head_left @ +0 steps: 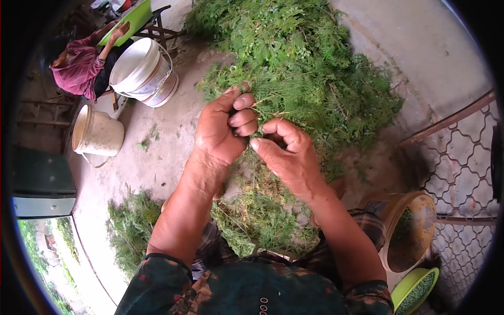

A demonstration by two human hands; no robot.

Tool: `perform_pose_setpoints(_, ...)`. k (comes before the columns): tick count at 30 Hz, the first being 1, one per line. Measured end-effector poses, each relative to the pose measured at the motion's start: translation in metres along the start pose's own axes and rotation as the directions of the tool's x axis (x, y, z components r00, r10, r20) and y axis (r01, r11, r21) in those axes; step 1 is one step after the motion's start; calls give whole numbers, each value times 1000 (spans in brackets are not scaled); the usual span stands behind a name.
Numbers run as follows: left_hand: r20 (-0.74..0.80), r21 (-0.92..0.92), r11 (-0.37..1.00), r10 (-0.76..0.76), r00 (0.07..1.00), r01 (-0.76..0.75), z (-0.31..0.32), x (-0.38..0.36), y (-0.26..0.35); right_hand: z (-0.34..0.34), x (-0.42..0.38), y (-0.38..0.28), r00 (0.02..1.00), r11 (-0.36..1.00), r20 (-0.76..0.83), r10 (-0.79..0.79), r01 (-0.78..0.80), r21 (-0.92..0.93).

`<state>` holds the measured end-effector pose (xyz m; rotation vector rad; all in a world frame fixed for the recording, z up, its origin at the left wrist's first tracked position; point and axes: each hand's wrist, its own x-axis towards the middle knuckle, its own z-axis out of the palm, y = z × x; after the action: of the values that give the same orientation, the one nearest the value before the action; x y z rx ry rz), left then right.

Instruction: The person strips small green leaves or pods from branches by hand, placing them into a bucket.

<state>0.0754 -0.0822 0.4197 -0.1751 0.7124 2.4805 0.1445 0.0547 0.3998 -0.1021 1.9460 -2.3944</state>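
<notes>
My left hand (228, 123) is closed around a green sprig (270, 105), whose feathery leaves and thin brownish stems stick out to the right of the fingers. Just to its lower right, my right hand (286, 149) pinches with thumb and forefinger at the sprig's lower end; what lies between those fingertips is too small to make out. Beyond both hands rises a large heap of green branches (294, 42). Below them, between my legs, loose yellowish-green clippings (257, 210) cover the floor.
White buckets (139, 65) and a cream bucket (107, 134) stand at left. A person (79, 68) sits behind with a green basin (134, 23). Another branch pile (134, 226) is lower left. At right are a tan bucket (391, 226), a green bowl (417, 291) and wire mesh (462, 152).
</notes>
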Motion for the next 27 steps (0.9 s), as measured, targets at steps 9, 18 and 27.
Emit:
perform_pose_setpoints(9,-241,142,918,394,887,-370,-12,4,34,-11,-8,-20,986,977,-64,-156,164,138)
perform_pose_setpoints(18,-90,-25,975,220,971,-223,-19,6,28,-26,-8,-23,985,790,37,169,-157,593)
perform_pose_setpoints(27,-20,-90,970,223,975,-224,-32,8,30,-24,-13,-11,993,983,-54,108,-99,157)
